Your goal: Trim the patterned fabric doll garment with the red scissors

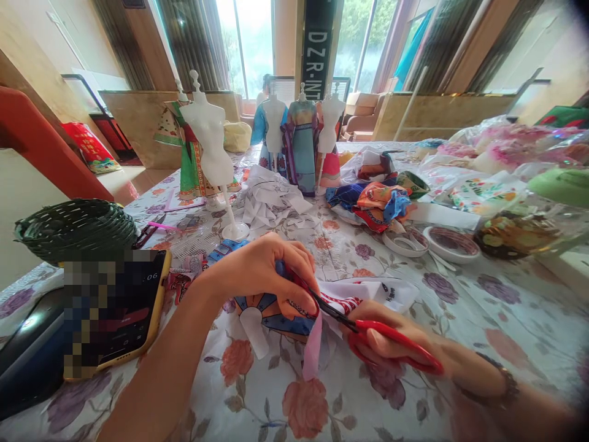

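My right hand (pixel 386 325) grips a pair of red-handled scissors (pixel 414 351), fingers through the loops. Their dark blades point left, toward my left hand (pixel 271 270), and lie at the edge of a patterned fabric piece (pixel 285 319) in blue, orange and red. My left hand pinches that fabric between thumb and fingers, close to the blade tips. A narrow pale strip (pixel 311 353) dangles below the blades. White fabric with red stripes (pixel 368 293) spreads behind the scissors. Part of the printed piece is hidden under my left hand.
At left are a phone (pixel 133 313) and a dark green woven basket (pixel 76 228). White scraps (pixel 271 196) are heaped behind my hands, near a white mannequin (pixel 209 138). Colourful fabric (pixel 372 199), tape rolls (pixel 451 244) and plastic bags (pixel 488 190) lie to the right.
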`<state>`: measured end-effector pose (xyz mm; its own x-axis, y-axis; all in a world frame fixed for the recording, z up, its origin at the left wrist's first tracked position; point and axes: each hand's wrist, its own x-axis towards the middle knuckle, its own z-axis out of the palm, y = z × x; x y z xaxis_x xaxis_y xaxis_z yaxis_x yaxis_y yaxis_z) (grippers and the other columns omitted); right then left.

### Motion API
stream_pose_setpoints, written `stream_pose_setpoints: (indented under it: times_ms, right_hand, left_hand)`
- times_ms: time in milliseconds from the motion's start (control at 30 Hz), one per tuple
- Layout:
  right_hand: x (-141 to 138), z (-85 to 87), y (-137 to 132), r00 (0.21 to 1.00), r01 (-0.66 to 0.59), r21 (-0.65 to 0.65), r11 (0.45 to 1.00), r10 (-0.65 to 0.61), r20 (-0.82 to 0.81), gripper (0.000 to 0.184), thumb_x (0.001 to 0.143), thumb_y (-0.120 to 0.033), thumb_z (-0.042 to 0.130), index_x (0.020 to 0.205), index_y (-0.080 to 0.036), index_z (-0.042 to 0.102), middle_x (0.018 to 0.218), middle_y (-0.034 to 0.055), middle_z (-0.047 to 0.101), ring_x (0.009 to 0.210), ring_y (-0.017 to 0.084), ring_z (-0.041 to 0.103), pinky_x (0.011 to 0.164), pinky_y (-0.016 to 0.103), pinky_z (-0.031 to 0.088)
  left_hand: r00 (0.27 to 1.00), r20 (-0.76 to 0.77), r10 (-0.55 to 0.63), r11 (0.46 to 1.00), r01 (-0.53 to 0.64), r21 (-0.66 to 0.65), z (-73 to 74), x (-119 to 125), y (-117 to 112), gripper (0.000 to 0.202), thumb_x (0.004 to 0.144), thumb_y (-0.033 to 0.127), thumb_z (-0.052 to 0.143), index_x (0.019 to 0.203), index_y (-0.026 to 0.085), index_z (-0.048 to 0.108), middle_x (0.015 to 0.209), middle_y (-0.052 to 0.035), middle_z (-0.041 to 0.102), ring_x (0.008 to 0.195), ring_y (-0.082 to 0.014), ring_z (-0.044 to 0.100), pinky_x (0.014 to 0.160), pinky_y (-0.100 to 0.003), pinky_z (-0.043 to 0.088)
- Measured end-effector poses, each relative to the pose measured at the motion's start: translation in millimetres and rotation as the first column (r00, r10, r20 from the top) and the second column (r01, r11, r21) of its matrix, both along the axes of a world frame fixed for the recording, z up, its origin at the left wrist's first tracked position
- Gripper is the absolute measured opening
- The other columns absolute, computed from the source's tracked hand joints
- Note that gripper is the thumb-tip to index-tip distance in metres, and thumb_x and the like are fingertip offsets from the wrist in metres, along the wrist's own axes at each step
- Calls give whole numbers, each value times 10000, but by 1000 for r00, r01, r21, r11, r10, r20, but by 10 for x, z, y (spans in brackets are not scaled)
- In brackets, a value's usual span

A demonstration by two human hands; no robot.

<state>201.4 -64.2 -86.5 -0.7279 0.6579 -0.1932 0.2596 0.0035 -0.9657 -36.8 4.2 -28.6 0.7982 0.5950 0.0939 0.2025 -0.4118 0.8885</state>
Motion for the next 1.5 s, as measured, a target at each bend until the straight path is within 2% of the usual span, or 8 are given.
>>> stream_pose_setpoints:
  times_ms: [133,333,433,567,767,1100,1333,1500]
  right_hand:
    - [-13,91,-8,999,-12,-20,1000,12,-34,689,788,-832,410,524,-202,324,498,-47,324,475,83,236,449,256,184]
    - [9,40,0,998,-35,-5,999,34,-55,665,820,-800,403,548,-201,310,554,-42,330,494,82,247,453,241,223]
    - [-8,60,-24,999,2,-54,999,-4,-43,670,795,-820,414,541,-206,322,510,-56,308,468,76,205,444,248,193]
    - [-24,118,-19,1000,-12,-56,998,11,-25,698,766,-843,421,497,-204,341,476,-43,344,467,87,266,465,256,205]
    - [-1,76,56,994,-83,-67,994,78,-75,685,770,-833,438,513,-201,373,498,-35,371,461,92,293,445,244,228]
    - [17,12,56,986,-143,-39,989,139,-96,656,816,-799,412,558,-197,366,547,-21,406,474,92,331,454,234,265]
    - [-1,56,14,994,-47,-35,998,43,-103,677,791,-820,424,523,-200,375,533,-21,402,472,102,338,455,247,247]
    - [-20,58,-13,992,13,-25,1000,-16,-127,667,807,-798,433,520,-204,341,542,-26,388,476,101,319,459,249,242]
  left_hand:
    - [999,30,-12,999,13,-41,20,-41,30,196,647,218,859,833,227,799,809,-29,732,906,-199,650,844,-308,509]
    - [997,39,73,995,-70,-73,14,-66,52,185,649,141,816,821,199,785,895,-42,738,889,-182,665,756,-254,530]
    - [993,15,116,990,-115,-79,9,-63,51,107,663,135,800,753,186,773,795,-23,743,783,-154,668,700,-229,522]
    - [979,40,199,980,-197,-38,2,-74,54,91,665,119,801,680,206,777,684,18,738,664,-113,642,690,-214,522]
    - [989,90,121,993,-122,4,-19,-93,78,196,699,74,775,737,264,809,714,33,759,674,-109,657,783,-230,539]
    - [998,34,62,997,-63,41,44,-70,38,151,732,88,764,793,218,814,763,-23,767,710,-135,669,670,-210,532]
    - [999,41,12,998,-14,61,33,-86,54,179,782,99,717,892,211,802,863,-45,754,809,-163,673,726,-251,520]
    - [997,43,63,998,-64,8,29,-60,39,128,717,150,789,830,211,795,805,-19,752,764,-139,657,692,-217,510]
